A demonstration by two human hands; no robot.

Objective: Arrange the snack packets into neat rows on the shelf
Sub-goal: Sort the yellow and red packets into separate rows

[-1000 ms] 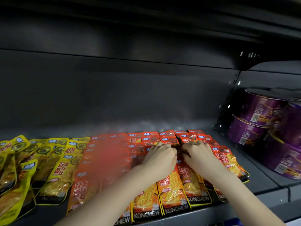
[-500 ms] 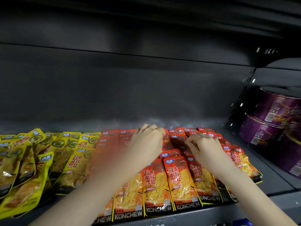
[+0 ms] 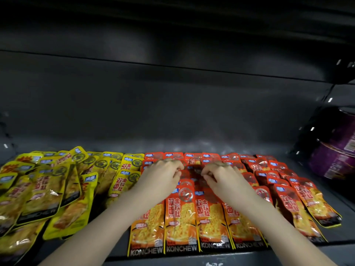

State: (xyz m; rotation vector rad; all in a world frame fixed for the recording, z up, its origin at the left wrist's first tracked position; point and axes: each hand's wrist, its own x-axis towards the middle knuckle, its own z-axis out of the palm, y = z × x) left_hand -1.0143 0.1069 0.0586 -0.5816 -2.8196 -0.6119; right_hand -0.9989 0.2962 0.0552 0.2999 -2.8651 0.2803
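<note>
- Head view: yellow packets [image 3: 48,189] sprawl crooked, left of my left hand [image 3: 161,177].
- Left hand and right hand [image 3: 222,178] each pinch red packets [image 3: 180,217] lying under and between them on the shelf [image 3: 192,147].
- I'd slide tops level, keeping overlaps even.

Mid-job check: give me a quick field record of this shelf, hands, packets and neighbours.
left hand: fingers curled on orange-red foil snack packets, mid-block
right hand: likewise, close beside the left hand, not touching
orange-red foil snack packets: front row straight, right columns skewed
yellow foil snack packets: left, overlapping, untidy
purple round tubs: far right, stacked
dark metal shelf: bare strip behind packets
</note>
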